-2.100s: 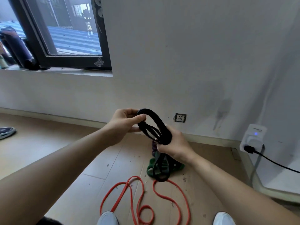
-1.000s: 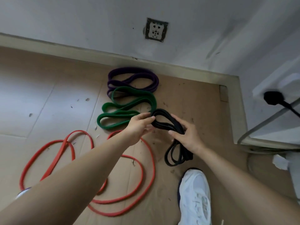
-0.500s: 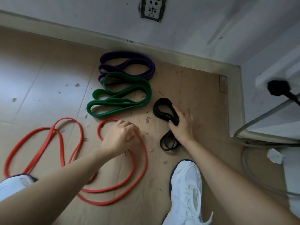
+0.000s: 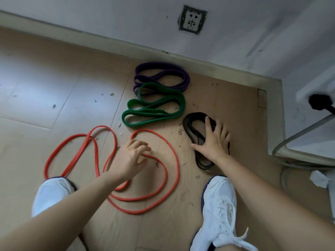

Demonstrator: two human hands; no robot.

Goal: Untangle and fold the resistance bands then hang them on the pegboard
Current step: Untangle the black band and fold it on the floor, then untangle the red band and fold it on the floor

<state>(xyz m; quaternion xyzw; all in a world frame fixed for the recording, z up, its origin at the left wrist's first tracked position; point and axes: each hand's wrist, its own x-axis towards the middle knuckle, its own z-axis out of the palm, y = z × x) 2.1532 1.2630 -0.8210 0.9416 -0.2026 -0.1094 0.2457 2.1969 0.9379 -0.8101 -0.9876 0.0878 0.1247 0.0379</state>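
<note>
Scuffed white wall (image 4: 90, 15) w/ 1 socket (image 4: 192, 19); wood floor (image 4: 45, 87) (littered).

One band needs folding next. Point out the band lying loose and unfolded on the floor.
The red band, sprawled in wide open loops under the left hand. The purple band, green band and black band each lie folded into compact bundles.
</note>
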